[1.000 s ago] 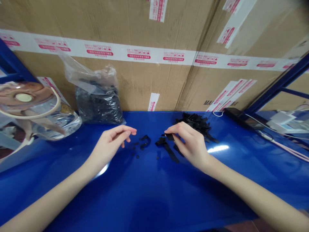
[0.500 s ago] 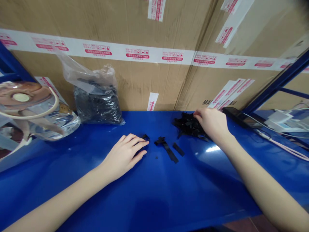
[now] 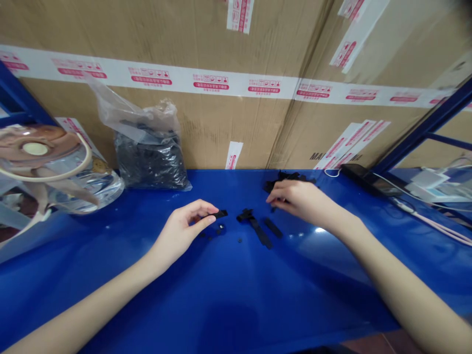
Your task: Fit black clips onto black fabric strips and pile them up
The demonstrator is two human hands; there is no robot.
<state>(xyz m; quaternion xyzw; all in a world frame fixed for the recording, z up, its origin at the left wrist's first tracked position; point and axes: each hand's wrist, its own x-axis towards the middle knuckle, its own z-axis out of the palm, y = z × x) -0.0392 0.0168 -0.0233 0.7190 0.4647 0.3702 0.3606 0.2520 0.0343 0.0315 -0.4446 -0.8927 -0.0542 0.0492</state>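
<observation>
Left hand [image 3: 173,238] pinches strip [image 3: 221,214]; right hand [image 3: 300,199] by pile [image 3: 285,176], grip unclear. Seemingly picking-up step; next move wants light fingertips.

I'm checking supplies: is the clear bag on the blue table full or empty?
Partly full: black contents show through the lower part of the clear bag, while its upper part looks slack and crumpled.
</observation>
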